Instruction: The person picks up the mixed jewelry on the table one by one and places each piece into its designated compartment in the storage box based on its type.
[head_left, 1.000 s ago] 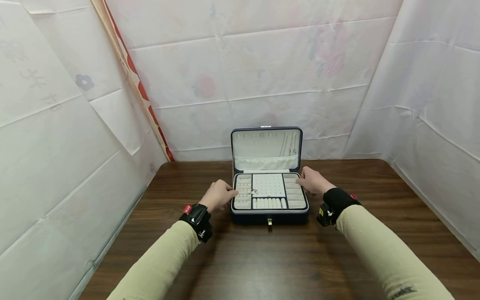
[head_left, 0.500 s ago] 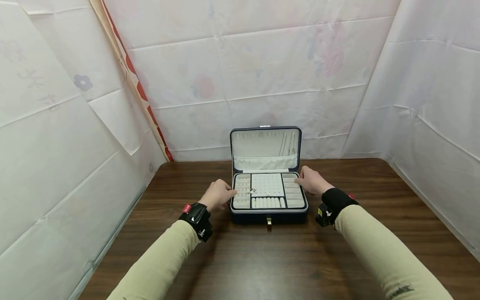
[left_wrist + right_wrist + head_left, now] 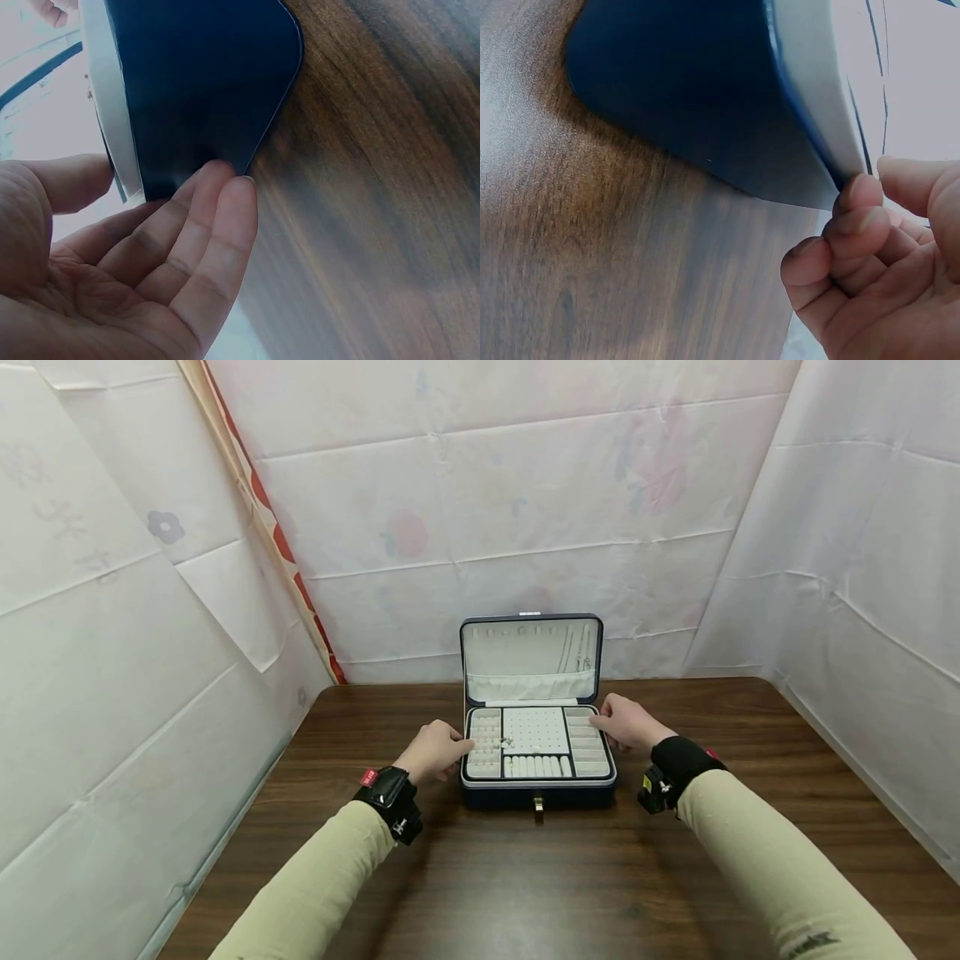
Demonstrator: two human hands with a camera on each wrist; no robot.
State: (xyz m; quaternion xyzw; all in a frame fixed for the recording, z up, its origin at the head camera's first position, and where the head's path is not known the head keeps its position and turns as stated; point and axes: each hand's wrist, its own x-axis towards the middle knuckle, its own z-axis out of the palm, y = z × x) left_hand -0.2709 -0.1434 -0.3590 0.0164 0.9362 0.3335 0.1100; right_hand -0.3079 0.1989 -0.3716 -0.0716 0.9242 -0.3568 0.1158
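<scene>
A dark blue jewelry box [image 3: 498, 797] sits on the table with its lid [image 3: 517, 652] raised. Its pale inside holds small compartments, a dotted earring panel [image 3: 536, 727] and ring rolls [image 3: 537, 767]. At the left side, my left hand [image 3: 435, 749] grips the box, thumb over the rim and fingers along the outer wall, as the left wrist view shows. My right hand [image 3: 630, 724] pinches the rim on the right side towards the back; in the right wrist view its fingertips [image 3: 862, 191] meet the edge, opposite the thumb.
Thin necklaces [image 3: 585, 647] hang inside the lid on the right. A small shiny piece [image 3: 507, 742] lies at the panel's left edge. A metal clasp [image 3: 538, 804] is on the box front. Brown wooden table [image 3: 525, 885]; white sheets [image 3: 525, 510] surround it.
The box and both hands hold nearly the same places. The right wrist has shifted slightly to the right, the left wrist slightly left.
</scene>
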